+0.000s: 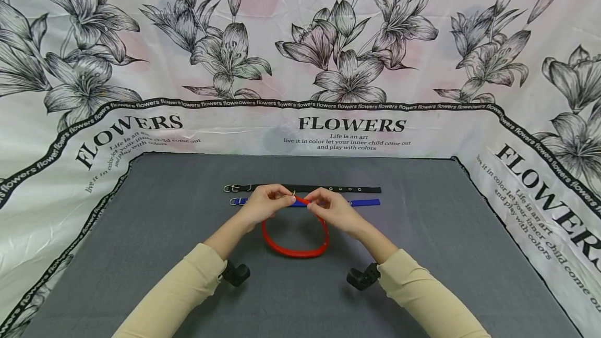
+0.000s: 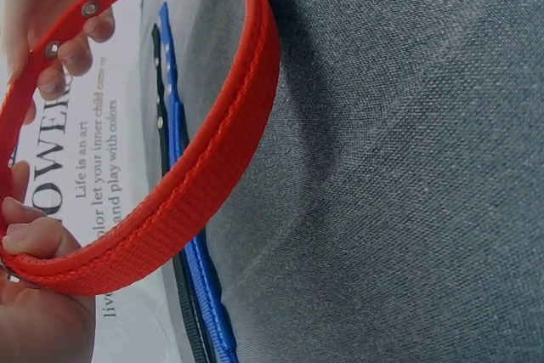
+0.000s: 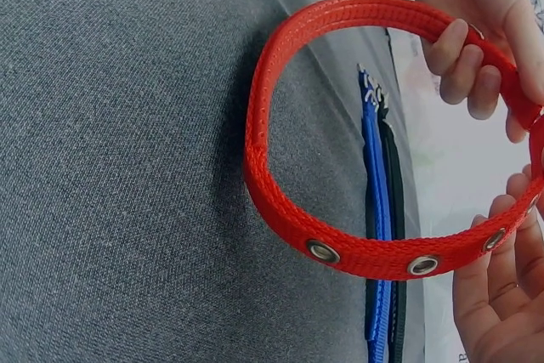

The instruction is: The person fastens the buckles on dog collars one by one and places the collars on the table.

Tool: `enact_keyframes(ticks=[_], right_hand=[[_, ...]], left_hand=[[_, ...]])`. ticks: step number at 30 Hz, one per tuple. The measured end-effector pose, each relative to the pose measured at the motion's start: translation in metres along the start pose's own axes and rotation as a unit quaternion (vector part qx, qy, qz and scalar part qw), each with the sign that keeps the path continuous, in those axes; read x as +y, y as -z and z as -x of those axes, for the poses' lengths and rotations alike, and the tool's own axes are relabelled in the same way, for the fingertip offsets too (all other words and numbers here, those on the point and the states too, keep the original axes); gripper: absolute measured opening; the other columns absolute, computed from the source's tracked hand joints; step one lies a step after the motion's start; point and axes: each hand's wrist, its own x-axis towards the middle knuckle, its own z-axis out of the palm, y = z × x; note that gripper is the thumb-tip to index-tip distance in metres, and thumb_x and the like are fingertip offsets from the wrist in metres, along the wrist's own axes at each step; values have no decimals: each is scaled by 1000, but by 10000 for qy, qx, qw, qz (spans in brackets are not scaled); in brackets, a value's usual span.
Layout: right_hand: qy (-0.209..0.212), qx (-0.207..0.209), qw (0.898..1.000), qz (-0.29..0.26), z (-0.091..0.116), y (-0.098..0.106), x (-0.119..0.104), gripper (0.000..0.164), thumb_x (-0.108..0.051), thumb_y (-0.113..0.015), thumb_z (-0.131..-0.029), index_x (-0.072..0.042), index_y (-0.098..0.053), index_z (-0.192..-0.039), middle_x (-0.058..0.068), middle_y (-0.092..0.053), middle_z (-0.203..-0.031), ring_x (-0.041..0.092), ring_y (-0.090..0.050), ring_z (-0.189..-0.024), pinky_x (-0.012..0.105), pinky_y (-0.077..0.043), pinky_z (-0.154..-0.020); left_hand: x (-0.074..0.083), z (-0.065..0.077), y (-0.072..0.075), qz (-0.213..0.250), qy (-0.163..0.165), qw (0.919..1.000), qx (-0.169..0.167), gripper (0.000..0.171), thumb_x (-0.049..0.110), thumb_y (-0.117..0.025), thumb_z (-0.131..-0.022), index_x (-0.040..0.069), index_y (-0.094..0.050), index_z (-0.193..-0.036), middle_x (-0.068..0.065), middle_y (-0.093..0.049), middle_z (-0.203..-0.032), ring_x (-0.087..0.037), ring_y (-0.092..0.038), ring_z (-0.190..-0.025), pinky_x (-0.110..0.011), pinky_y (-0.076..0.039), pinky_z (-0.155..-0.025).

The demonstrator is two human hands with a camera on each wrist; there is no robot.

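A red pet collar (image 1: 296,253) with metal eyelets hangs bent into a loop between both hands, above the grey cloth. At its buckle end, my left hand (image 1: 265,203) pinches the strap with thumb and fingers. Opposite it, my right hand (image 1: 335,210) pinches the eyelet end, close to the left fingertips. In the right wrist view, the two ends of the red collar (image 3: 365,257) meet near the right edge, where the buckle is mostly cut off. The left wrist view shows the loop's padded band (image 2: 195,184) close up.
Behind the hands a black collar (image 1: 361,190) and a blue collar (image 1: 366,202) lie straight, side by side, buckles to the left. The grey cloth (image 1: 188,223) spreads around them, bordered by a white sheet (image 1: 263,129) printed with flowers and lettering.
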Motion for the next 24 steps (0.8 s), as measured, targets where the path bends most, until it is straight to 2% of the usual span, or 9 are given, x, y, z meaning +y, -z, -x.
enact_keyframes(ticks=[4, 7, 12, 17, 20, 24], right_hand=[[-26, -53, 10000, 38, 7, 0, -15, 21, -12, -57, -92, -3, -58, -111, 14, -55, -81, 22, -49, -66, 37, -43, -60], [18, -58, 10000, 27, 7, 0, -16, 20, -11, -56, -92, -3, -58, -110, 17, -55, -83, 22, -49, -66, 34, -43, -59], [126, 8, 9999, -65, -2, -3, 0, 20, -15, -58, -91, -7, -58, -109, 15, -56, -87, 21, -50, -69, 28, -42, -57], [-4, 260, 9997, -23, -7, -5, 11, 21, -20, -61, -90, -11, -58, -108, 20, -59, -98, 24, -53, -75, 29, -43, -60], [-65, 403, 9992, -12, -8, -5, 12, 19, -21, -61, -89, -12, -58, -106, 19, -60, -97, 26, -54, -74, 29, -42, -59], [-78, 546, 9985, 9, -9, -5, 13, 16, -19, -61, -90, -12, -59, -104, 13, -62, -91, 32, -54, -72, 29, -42, -57]], left_hand=[[-1, 0, 0, -53, -92, 9999, 0, 20, 33, -70, -81, 17, -70, -93, -1, -47, -65, -16, -41, -54, -24, -35, -47], [-2, 0, -1, -116, -158, 9998, -81, 19, 33, -70, -81, 16, -69, -91, -1, -46, -63, -15, -40, -52, -25, -34, -46], [-2, 0, -4, -128, -267, 9994, -165, 20, 35, -69, -82, 16, -68, -89, 0, -46, -62, -14, -39, -51, -24, -33, -46], [-2, 1, -5, -128, -267, 9996, -21, 22, 35, -67, -84, 15, -68, -91, -1, -48, -63, -14, -38, -50, -24, -32, -46], [-2, 1, -5, -137, -257, 9996, 20, 22, 33, -65, -86, 14, -68, -96, -3, -50, -67, -14, -40, -52, -24, -34, -47], [-2, 2, -5, -81, -232, 9996, 100, 20, 29, -63, -88, 15, -66, -101, -9, -55, -75, -15, -44, -56, -24, -39, -50]])
